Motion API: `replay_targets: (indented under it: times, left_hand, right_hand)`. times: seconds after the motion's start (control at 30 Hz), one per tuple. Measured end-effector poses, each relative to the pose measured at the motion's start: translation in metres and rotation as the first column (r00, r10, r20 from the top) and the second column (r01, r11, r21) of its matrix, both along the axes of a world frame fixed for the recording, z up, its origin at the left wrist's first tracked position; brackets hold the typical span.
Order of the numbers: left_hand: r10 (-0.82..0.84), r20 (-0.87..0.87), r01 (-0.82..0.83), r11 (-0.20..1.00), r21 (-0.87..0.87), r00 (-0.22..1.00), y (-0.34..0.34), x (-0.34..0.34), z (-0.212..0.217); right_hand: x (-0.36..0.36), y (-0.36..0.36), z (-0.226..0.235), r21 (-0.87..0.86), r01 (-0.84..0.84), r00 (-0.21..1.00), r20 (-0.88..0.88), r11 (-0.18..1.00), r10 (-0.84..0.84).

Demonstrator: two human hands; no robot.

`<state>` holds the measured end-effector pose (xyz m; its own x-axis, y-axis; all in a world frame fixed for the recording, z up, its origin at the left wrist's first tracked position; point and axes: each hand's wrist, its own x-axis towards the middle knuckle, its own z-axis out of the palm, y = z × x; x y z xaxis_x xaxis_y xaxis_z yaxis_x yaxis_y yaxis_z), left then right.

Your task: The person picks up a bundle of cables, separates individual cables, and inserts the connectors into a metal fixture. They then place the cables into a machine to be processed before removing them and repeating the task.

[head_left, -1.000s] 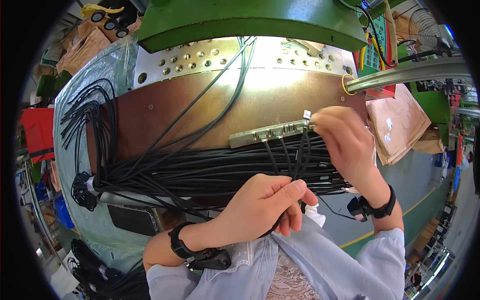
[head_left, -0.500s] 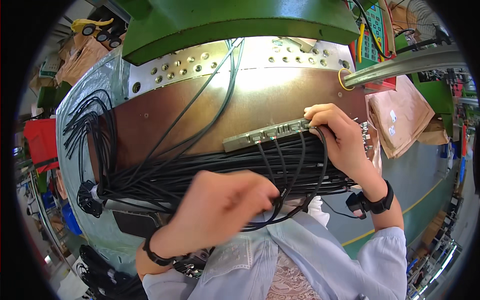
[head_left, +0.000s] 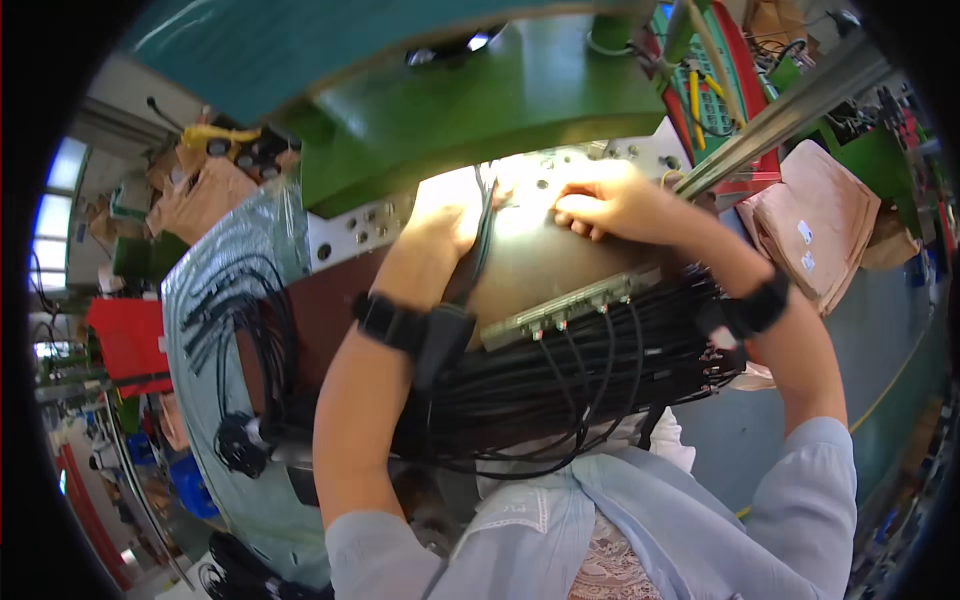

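Note:
My left hand (head_left: 445, 215) reaches under the front of the green machine. Its fingers pass round a few black cables (head_left: 483, 235) that hang from the lit metal plate; glare hides part of the fingertips. To its right, my right hand (head_left: 610, 205) hovers over the bright area with curled fingers. Whatever its pinch may hold is too small to make out. Below both hands lies a long narrow metal fixture (head_left: 565, 310) with cable ends set in it. Several black cables (head_left: 620, 365) run from it toward my lap.
The green machine (head_left: 480, 110) overhangs the perforated metal plate (head_left: 365, 228). Coiled black cables (head_left: 265, 310) lie at the left, with a red bin (head_left: 125, 340) beyond. A metal bar (head_left: 780, 115) slants in at the upper right, near brown paper packages (head_left: 815, 235).
Both hands have moved up and away from the fixture and cable bundle to the lit area under the machine. My right hand has let go of the fixture's end. The whole view has shifted.

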<state>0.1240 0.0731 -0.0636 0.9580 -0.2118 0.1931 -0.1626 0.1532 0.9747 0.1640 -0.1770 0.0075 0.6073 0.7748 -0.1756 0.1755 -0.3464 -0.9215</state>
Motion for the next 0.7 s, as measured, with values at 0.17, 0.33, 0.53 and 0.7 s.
replay_targets:
  times: [0.17, 0.33, 0.53, 0.7]
  left_hand:
    - [0.025, -0.667, 0.017, 0.998, 0.056, 0.744, 0.013, -0.087, 0.079]
    - [0.092, -0.715, -0.055, 0.996, 0.075, 0.693, 0.001, -0.070, 0.095]
    - [-0.013, -0.679, -0.246, 0.927, -0.284, 0.734, -0.033, -0.020, 0.055]
    - [0.000, -0.686, -0.294, 0.903, -0.312, 0.728, -0.036, -0.025, 0.055]
  right_hand:
    - [0.015, 0.003, -0.037, 0.106, 0.016, 0.994, -0.107, 0.994, -0.005]
    - [0.008, 0.005, -0.022, 0.072, 0.070, 0.994, -0.092, 0.995, -0.063]
    - [0.063, 0.029, -0.026, 0.387, 0.076, 0.507, 0.779, 0.919, -0.369]
    - [0.083, 0.037, -0.044, 0.174, 0.253, 0.767, 0.564, 0.952, -0.306]
